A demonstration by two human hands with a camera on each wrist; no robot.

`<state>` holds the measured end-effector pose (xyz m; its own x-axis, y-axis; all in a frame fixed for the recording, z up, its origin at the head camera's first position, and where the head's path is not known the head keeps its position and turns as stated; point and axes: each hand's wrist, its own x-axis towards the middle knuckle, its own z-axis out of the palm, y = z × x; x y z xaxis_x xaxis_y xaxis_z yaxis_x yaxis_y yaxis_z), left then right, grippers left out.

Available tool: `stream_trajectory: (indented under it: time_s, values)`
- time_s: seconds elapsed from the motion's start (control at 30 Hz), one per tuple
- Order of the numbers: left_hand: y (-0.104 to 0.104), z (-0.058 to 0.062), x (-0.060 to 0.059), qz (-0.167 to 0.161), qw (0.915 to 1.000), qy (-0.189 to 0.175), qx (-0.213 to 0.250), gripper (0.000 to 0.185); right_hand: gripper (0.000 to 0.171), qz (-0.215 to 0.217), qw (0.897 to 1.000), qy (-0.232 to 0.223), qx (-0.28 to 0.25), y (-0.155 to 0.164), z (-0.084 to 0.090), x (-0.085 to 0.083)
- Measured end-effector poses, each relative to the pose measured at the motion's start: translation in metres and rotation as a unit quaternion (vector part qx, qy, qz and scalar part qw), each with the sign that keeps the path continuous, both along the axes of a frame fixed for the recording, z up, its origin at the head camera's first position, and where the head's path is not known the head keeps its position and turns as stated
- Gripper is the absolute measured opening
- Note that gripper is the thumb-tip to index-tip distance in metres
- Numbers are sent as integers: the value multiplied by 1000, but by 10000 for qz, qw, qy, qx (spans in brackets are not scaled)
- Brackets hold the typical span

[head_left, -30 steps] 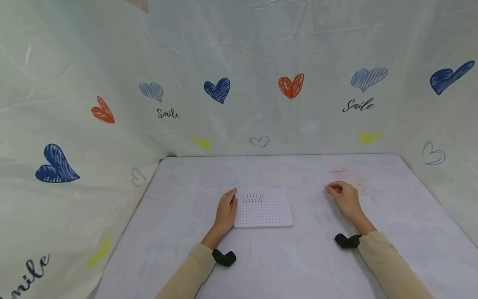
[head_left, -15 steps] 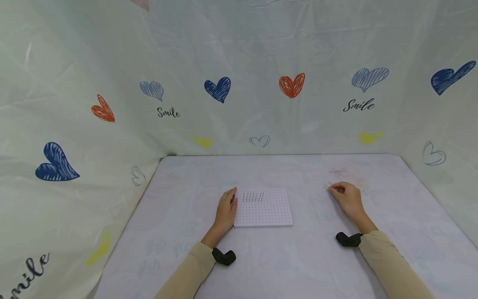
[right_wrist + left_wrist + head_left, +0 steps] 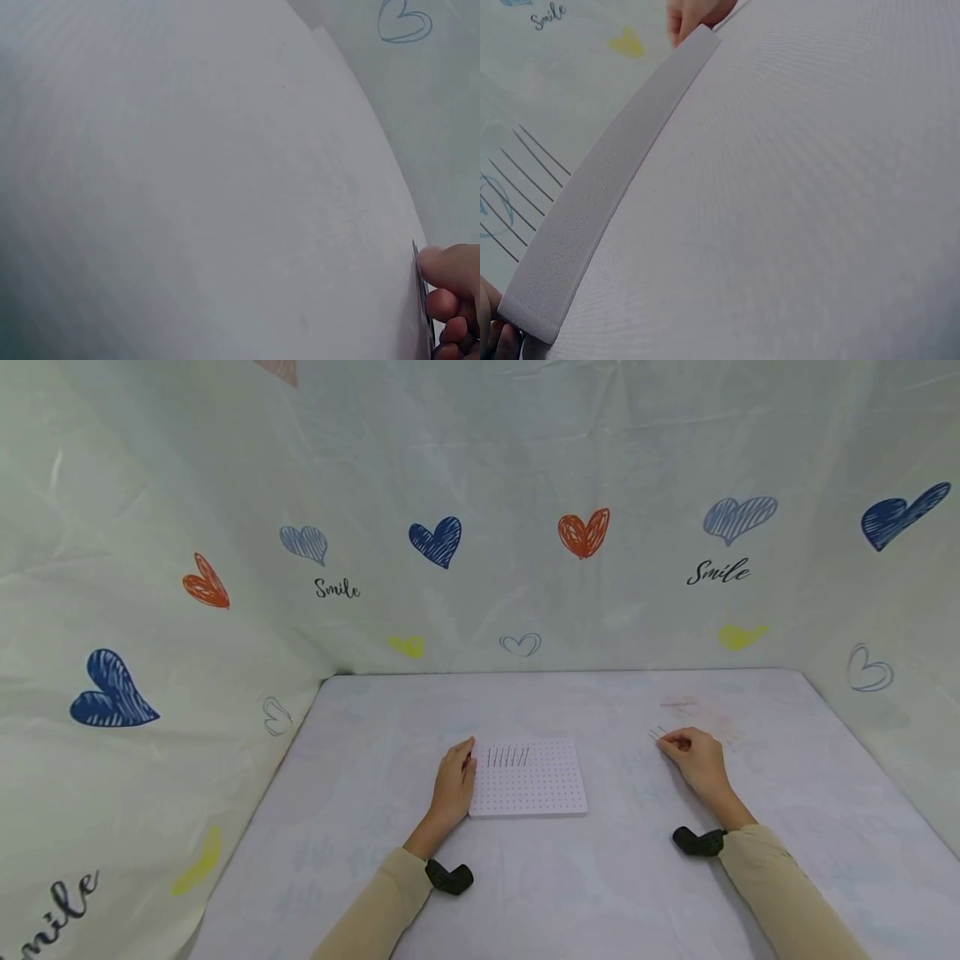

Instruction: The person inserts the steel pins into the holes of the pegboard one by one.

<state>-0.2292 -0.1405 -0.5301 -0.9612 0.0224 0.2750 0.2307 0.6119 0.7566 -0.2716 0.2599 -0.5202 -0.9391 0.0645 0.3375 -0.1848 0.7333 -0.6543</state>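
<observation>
**White foam board under the left hand, thin pins at the right hand**

White and full of small holes, the pegboard lies flat near the middle of the counter. A short row of thin dark pins stands upright in its far left part. The left hand rests against the left edge of the board, with the fingers straight along the edge; it has no grip around anything. The right hand lies on the counter well apart from the board, to the right. Its fingers are curled and the fingertips pinch some loose thin pins, whose ends stick out on the counter just beside the hand.

The only writing I can read is the word "Smile", printed in black script several times on the heart-patterned cloth behind and beside the counter. It also shows in the top left corner of the left wrist view.

The left wrist view shows the board from the side as a thick foam slab, with fingertips at its far end and the standing pins as dark lines against the cloth. The head view cannot show this thickness. The right wrist view shows only the curled fingers holding a thin dark pin at the lower right edge; the board is not in this view.
</observation>
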Motion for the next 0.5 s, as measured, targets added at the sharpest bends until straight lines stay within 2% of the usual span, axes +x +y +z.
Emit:
stream_trajectory:
  time_s: [0.5]
  values:
    - [-1,0,1,-49,10000,39,-22,42,12,268,9995,24,185,-3,2,1]
